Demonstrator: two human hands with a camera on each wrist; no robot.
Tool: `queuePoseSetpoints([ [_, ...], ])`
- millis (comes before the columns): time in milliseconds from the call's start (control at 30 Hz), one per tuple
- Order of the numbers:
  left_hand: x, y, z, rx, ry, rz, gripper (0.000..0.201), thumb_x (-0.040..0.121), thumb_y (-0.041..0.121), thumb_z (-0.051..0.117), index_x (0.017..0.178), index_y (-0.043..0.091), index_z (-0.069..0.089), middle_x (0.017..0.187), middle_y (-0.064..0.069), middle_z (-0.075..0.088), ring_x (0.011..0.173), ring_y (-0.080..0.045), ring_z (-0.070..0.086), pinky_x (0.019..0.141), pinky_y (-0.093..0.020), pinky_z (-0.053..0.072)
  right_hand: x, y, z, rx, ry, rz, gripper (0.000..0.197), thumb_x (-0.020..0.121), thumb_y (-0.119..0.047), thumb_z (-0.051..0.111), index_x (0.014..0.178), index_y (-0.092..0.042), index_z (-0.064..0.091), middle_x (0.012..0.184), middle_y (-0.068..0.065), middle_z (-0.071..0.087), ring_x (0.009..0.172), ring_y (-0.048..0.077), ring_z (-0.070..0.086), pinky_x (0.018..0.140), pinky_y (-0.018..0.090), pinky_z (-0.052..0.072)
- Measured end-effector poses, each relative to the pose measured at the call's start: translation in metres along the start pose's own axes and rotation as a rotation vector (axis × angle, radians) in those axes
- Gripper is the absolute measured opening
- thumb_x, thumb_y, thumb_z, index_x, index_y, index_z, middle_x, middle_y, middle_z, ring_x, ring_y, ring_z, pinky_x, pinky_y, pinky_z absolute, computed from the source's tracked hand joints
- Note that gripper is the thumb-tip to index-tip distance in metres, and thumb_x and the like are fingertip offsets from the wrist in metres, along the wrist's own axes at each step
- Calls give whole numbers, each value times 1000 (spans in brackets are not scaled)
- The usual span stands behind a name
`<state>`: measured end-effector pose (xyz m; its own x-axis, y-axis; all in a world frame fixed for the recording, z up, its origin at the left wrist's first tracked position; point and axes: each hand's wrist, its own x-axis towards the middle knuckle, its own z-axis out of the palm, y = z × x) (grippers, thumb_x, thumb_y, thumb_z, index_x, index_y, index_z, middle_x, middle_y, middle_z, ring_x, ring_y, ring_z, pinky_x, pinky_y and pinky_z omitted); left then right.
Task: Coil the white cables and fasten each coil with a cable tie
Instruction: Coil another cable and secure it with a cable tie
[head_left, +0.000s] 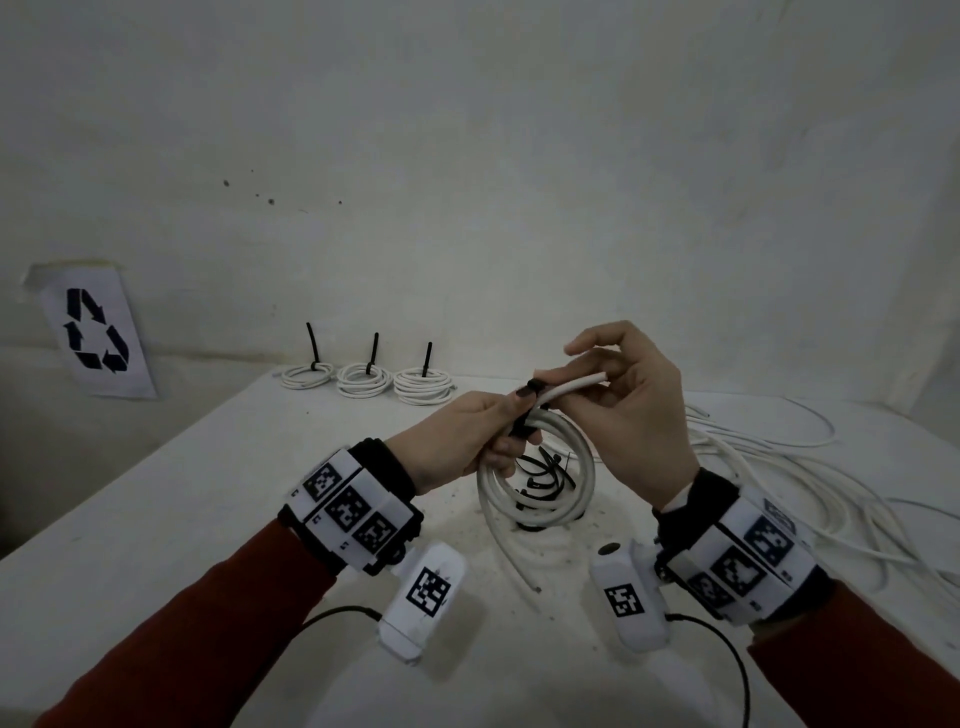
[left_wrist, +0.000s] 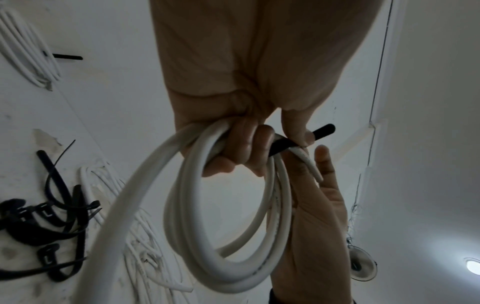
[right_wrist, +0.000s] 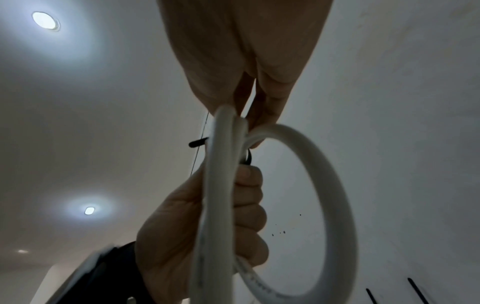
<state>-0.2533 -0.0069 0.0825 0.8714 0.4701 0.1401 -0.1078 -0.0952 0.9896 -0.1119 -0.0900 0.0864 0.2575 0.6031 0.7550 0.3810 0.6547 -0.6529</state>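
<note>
left hand (head_left: 457, 441) grips white coil (head_left: 540, 478) with black cable tie (head_left: 522, 415); right hand (head_left: 631, 410) pinches cable end (head_left: 576, 385); three tied coils (head_left: 363, 379) at bench (head_left: 156, 519) rear

A bare, dim workroom, more a makeshift workshop than a home: plain white walls (head_left: 467, 156), a white table (head_left: 156, 519) across the lower frame, and a paper recycling sign (head_left: 96, 330) taped up at middle left. Recessed ceiling lights (right_wrist: 45, 20) show at upper left of the right wrist view
</note>
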Motion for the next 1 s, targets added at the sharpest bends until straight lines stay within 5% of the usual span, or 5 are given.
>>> queuePoseSetpoints([
  [200,4,1,-22,468,322,226,41,91,49,46,92,10,57,64,3,45,54,-10,42,58,-30,39,9,-5,-11,-35,-204,225,40,84,10,63,113,-17,53,118,-1,68,110,13,64,95,34,51],
  [333,8,8,-31,926,545,374,25,95,35,49,101,12,55,66,7,52,57,-6,46,54,-15,36,15,-7,-10,-219,-41,415,6,89,-29,65,88,-23,67,113,-11,65,107,3,57,99,35,44],
  [600,15,5,-30,1045,567,485,30,96,29,48,109,3,54,71,12,50,60,2,46,58,-8,35,12,-7,19,-83,-171,529,28,90,-37,62,81,-16,77,98,-3,70,110,-1,56,99,23,34],
  [867,16,0,-37,910,692,420,25,98,25,46,101,4,59,60,10,47,53,-4,43,51,-13,33,1,-11,36,76,-76,566,28,90,-15,58,63,-9,58,76,-10,60,65,-18,51,69,14,33],
  [1000,17,-3,-42,859,694,372,22,98,26,45,96,9,59,61,6,48,56,-6,43,54,-14,34,-12,-1,46,150,-11,593,22,88,-16,60,68,-6,61,110,-5,60,88,-25,47,75,16,36],
])
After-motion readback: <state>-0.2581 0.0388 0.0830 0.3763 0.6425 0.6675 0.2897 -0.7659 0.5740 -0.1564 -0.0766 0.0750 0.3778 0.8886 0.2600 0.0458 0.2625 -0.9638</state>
